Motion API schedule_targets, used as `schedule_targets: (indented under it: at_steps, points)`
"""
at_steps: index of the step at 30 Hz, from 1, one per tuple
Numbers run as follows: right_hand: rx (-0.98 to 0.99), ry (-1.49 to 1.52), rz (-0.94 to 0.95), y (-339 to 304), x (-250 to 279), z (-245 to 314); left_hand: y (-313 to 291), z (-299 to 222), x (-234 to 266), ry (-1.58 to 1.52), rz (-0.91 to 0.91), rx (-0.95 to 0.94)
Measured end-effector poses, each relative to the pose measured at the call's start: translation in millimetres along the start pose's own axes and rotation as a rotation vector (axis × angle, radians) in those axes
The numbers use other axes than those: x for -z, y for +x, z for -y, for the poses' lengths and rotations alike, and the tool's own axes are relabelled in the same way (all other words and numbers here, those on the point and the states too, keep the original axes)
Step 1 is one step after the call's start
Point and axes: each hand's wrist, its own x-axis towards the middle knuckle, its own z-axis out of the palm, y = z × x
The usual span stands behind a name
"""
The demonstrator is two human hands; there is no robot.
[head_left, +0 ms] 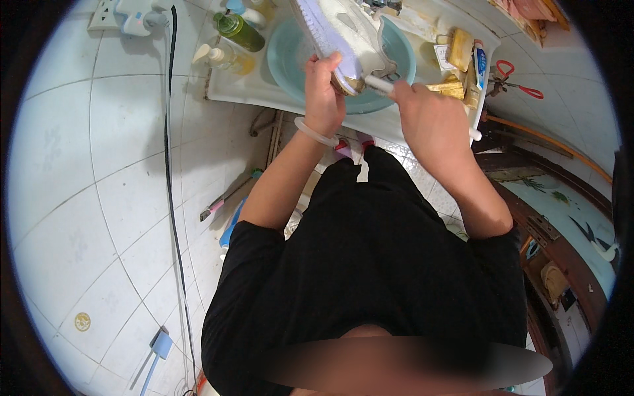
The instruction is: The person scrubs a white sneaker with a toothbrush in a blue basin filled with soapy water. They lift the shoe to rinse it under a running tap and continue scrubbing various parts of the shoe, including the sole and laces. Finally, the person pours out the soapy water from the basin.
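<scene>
Shoe [349,32] tilts over the basin [284,66], left grip [325,82] clamped on it, right grip [430,119] closed round a brush [381,85] near its lower end. White tabletop [244,90] carries the basin, with bottles [240,33] to its left, a tube [479,66] to its right; tiled wall [125,198] farther left.

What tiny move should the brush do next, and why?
Perhaps a short scrub on the shoe: its near end looks brownish, the right grip holds the white brush right beside it, and the left grip holds the shoe over the basin.
</scene>
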Motion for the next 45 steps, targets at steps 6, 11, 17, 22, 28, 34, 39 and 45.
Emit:
schedule_targets:
  at_steps: [6, 11, 17, 22, 28, 34, 39, 45]
  points:
    - [-0.002, 0.009, -0.048, 8, -3, -3, 3, 2, 5, -0.007, 0.036, 0.05]
    - [0.038, 0.066, 0.017, 1, -4, 9, 2, 0, 1, -0.051, 0.009, 0.062]
    - [0.022, 0.077, -0.037, 10, 1, 15, -3, -4, -6, 0.006, -0.016, -0.021]
    - [0.015, 0.078, 0.051, 3, -2, 14, -2, -12, -8, 0.025, -0.022, -0.075]
    - [0.011, 0.089, -0.031, 11, -2, 14, 1, -7, -5, 0.037, 0.007, -0.08]
    - [0.057, 0.101, -0.044, 18, 0, 11, 0, -4, -4, 0.066, -0.039, -0.079]
    - [0.027, 0.104, 0.055, 5, -8, 7, 7, -9, 0, 0.008, 0.02, -0.048]
    - [0.006, 0.131, 0.016, 12, -2, 2, 6, -18, -6, -0.052, 0.056, 0.029]
